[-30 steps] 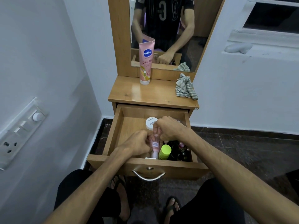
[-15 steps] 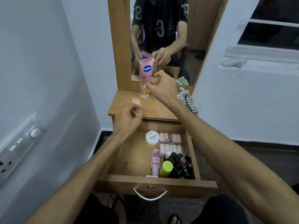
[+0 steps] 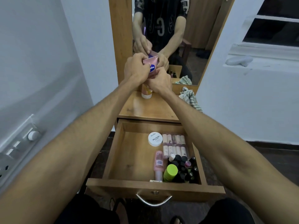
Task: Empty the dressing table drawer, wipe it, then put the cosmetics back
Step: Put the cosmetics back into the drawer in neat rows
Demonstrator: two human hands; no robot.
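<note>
A pink Vaseline tube (image 3: 151, 66) stands cap-down on the dressing table top (image 3: 145, 109), against the mirror. My left hand (image 3: 135, 69) grips its upper left side and my right hand (image 3: 160, 80) holds its right side lower down. Below, the wooden drawer (image 3: 127, 159) is pulled open. Its right half holds a white nail polish jar (image 3: 155, 139), a clear box of small pale bottles (image 3: 175, 145), a pink bottle lying flat (image 3: 158, 164), a lime-green capped bottle (image 3: 170, 172) and several dark small bottles (image 3: 186, 168).
A striped grey-green cloth (image 3: 191, 98) lies at the right back of the table top. The mirror (image 3: 169, 38) reflects my arms. A switch panel (image 3: 17, 147) is on the left wall. My feet in sandals are under the drawer handle (image 3: 153, 200).
Both hands left the drawer and rose to the table top. They now hold the pink tube, which half a second ago stood untouched.
</note>
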